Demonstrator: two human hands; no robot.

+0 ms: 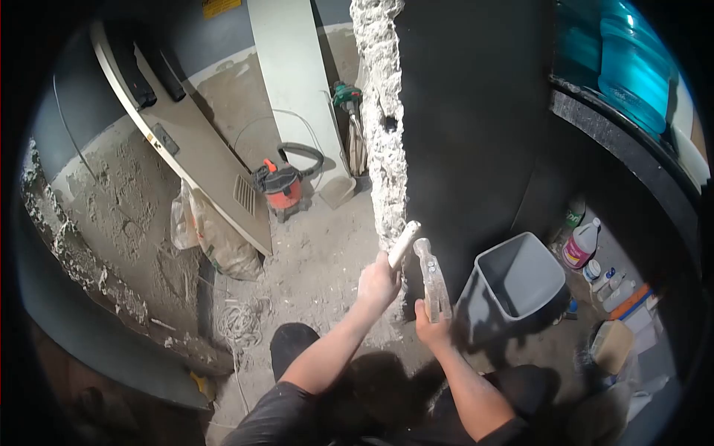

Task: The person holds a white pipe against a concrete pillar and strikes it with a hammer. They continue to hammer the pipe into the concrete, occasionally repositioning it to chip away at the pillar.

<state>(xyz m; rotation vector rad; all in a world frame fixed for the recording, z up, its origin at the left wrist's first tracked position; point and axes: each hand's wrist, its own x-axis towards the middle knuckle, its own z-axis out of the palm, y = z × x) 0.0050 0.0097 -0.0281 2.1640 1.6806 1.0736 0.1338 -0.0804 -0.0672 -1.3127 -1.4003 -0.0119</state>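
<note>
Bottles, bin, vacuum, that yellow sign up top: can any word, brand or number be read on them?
None can be read.
Yellow sign: cut off by the frame, print blurred.
White jug with pink label: too small to read.
Small bottles beside it: labels too small.
Clear spray bottle in the right hand: no label visible.
Orange shop vacuum: no legible brand.
Grey bin: plain.

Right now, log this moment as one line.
left hand: grips pale tool handle at rough wall edge | right hand: holds clear spray bottle upright | grey bin at right
</note>
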